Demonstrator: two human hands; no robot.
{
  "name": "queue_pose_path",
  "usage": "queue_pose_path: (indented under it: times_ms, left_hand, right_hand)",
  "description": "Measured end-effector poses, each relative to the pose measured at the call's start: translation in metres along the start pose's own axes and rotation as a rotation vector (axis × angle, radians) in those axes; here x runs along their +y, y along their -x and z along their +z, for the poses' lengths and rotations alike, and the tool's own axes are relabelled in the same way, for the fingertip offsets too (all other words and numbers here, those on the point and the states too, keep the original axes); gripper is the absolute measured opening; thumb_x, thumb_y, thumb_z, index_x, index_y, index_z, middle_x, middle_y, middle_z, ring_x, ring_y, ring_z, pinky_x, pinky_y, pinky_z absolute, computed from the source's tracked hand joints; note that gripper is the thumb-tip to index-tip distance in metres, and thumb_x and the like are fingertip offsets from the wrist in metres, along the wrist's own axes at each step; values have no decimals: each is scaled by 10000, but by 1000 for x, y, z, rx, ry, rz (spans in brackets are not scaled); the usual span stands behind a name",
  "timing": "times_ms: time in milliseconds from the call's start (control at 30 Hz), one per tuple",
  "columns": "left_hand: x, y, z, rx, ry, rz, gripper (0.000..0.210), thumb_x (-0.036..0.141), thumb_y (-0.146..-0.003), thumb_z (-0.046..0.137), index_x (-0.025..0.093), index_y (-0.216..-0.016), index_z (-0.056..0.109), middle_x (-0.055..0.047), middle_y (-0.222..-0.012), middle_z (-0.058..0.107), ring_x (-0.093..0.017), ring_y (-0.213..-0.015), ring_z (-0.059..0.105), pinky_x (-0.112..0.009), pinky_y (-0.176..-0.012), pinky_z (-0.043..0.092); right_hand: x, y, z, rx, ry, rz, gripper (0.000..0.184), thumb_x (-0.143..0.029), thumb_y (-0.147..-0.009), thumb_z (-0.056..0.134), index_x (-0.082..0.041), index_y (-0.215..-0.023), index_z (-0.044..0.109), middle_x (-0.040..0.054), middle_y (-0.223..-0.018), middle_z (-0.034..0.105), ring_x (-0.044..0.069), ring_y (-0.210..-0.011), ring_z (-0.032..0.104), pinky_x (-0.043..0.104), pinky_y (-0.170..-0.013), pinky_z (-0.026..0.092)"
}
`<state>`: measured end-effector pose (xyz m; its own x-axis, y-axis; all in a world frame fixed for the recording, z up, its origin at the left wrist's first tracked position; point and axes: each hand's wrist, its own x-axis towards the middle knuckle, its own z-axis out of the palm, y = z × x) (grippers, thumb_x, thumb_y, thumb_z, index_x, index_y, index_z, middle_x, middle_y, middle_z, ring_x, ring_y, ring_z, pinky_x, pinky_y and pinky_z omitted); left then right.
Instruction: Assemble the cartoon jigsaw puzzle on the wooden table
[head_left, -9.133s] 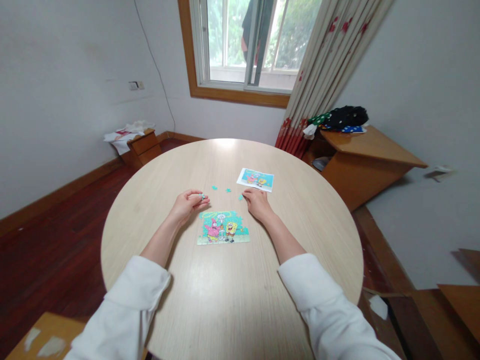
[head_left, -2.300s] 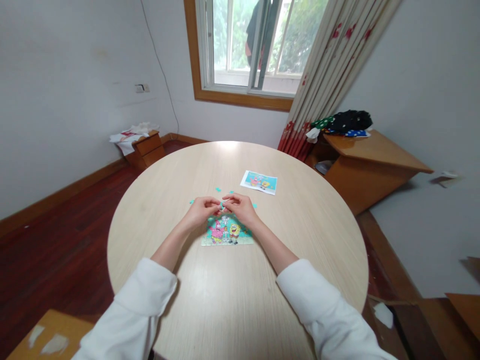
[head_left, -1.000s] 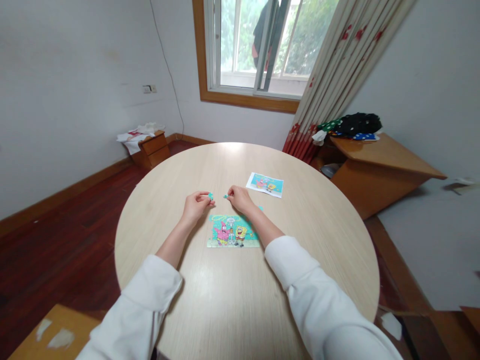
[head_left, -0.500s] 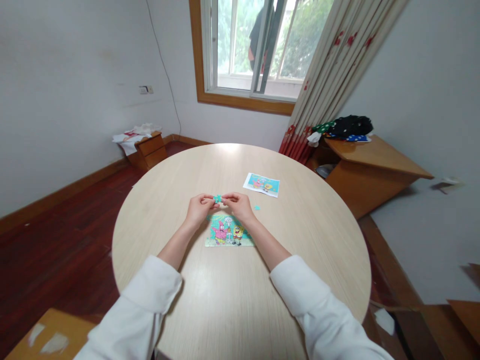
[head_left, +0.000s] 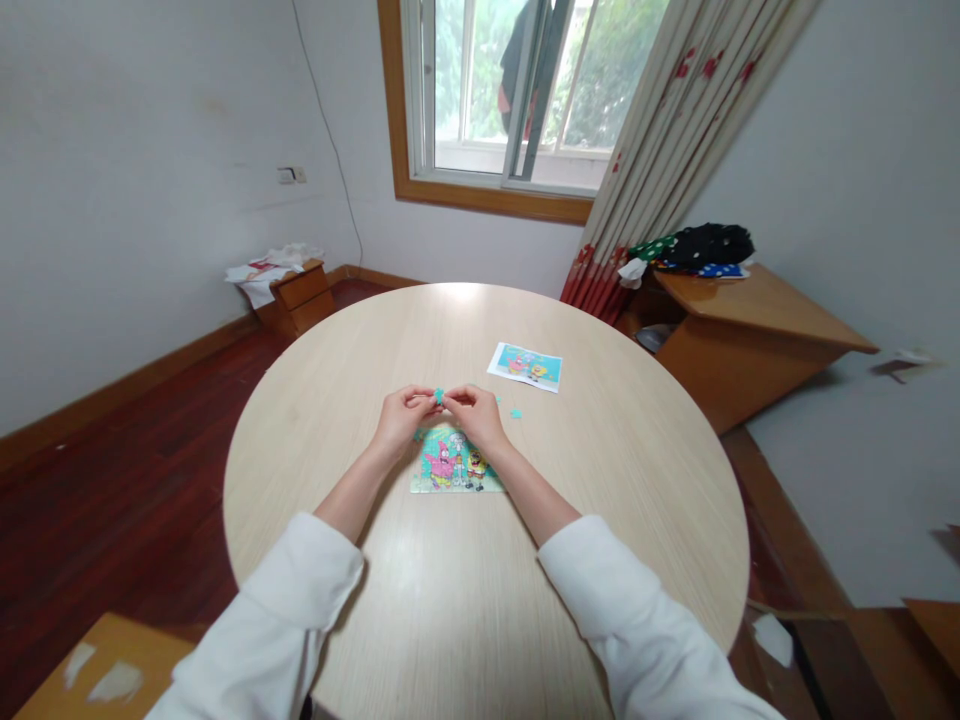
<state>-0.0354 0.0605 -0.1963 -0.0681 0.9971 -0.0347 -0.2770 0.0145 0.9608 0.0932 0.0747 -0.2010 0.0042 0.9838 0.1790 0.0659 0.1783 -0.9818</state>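
My left hand (head_left: 403, 415) and my right hand (head_left: 475, 412) meet above the far edge of a cartoon jigsaw puzzle (head_left: 442, 470). Between their fingertips is a small turquoise jigsaw piece (head_left: 439, 396), pinched from both sides. The puzzle lies flat on the round table, its right part covered by my right wrist. Just right of my right hand lies a loose turquoise piece (head_left: 516, 413), with a smaller bit of turquoise (head_left: 498, 399) beside my knuckles.
A printed reference picture (head_left: 526, 367) with the same cartoon figures lies farther back on the round wooden table (head_left: 465, 590). Beyond the table stand a small cabinet (head_left: 301, 298) at left and a tilted wooden desk (head_left: 765, 330) with cloths at right. A person is partly visible outside the window.
The fingertips have drawn slightly closer together, and the turquoise piece shows less between them. A bit of turquoise has come into sight beside my right hand. The view has shifted slightly.
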Motion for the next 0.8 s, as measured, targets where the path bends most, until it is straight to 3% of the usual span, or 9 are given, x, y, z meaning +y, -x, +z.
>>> queue_pose_path:
  times_ms: [433, 800]
  left_hand:
    - [1, 1, 1, -1, 18, -7, 455, 363, -390, 845, 117, -707, 630, -45, -626, 681, -164, -611, 641, -334, -698, 518]
    - [4, 2, 2, 20, 57, -15, 435, 312, -403, 848, 101, -725, 646, -57, -633, 684, -148, -616, 640, -294, -682, 506]
  right_hand:
    - [-7, 3, -3, -36, 131, -98, 88, -246, -659, 649, -158, -654, 646, 24, -667, 670, 142, -655, 596, 267, -670, 475]
    - [-4, 3, -2, -45, 70, -96, 83, -234, -673, 648, -152, -667, 637, 28, -682, 671, 148, -658, 622, 272, -664, 488]
